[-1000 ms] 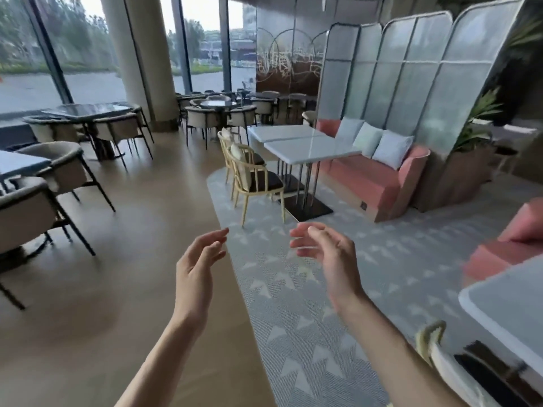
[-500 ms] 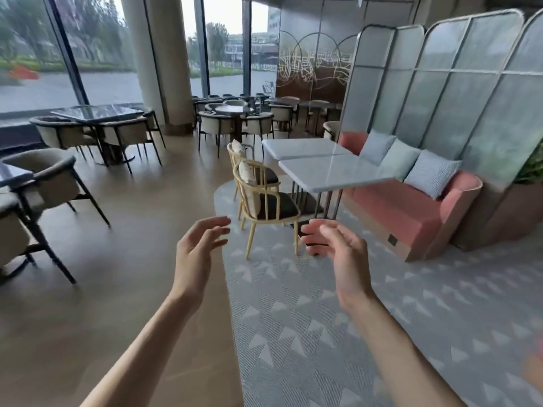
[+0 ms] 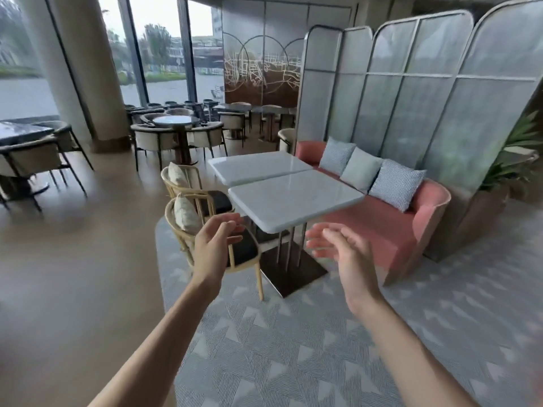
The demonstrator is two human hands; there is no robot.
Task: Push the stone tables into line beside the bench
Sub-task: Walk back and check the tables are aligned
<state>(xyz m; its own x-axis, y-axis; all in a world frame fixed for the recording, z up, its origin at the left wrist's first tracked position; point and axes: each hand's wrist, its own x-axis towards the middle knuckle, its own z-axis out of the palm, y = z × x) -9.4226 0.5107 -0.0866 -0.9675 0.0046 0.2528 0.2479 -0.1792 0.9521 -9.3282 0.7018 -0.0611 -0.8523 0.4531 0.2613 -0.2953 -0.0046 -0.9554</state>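
Fingers of both hands are spread and loosely bent, holding nothing. The left hand (image 3: pixel 216 245) hangs in front of the near wooden chair (image 3: pixel 205 233), palm turned inward; the right hand (image 3: pixel 342 251) is raised level with it, palm facing the left one, in front of the near table's metal legs. Neither hand touches anything.

Just beyond the hands stands the near stone table (image 3: pixel 293 198), its rounded front corner between the two hands as seen from the head camera. The far stone table (image 3: pixel 258 167) sits behind it, the two long edges almost meeting along a thin seam, the far top set slightly to the left. Both right-hand edges lie close beside the pink bench (image 3: pixel 390 227), which carries three cushions (image 3: pixel 395 185) against a tall panelled screen (image 3: pixel 411 92).

A second wooden chair (image 3: pixel 182 183) stands at the far table's left edge. The near table's dark base plate (image 3: pixel 291 271) rests on a patterned grey carpet (image 3: pixel 293 348), which spreads wide toward the viewer. Left of the chairs runs bare wooden floor (image 3: pixel 73 274), with dark-framed chairs and tables well apart beyond it.
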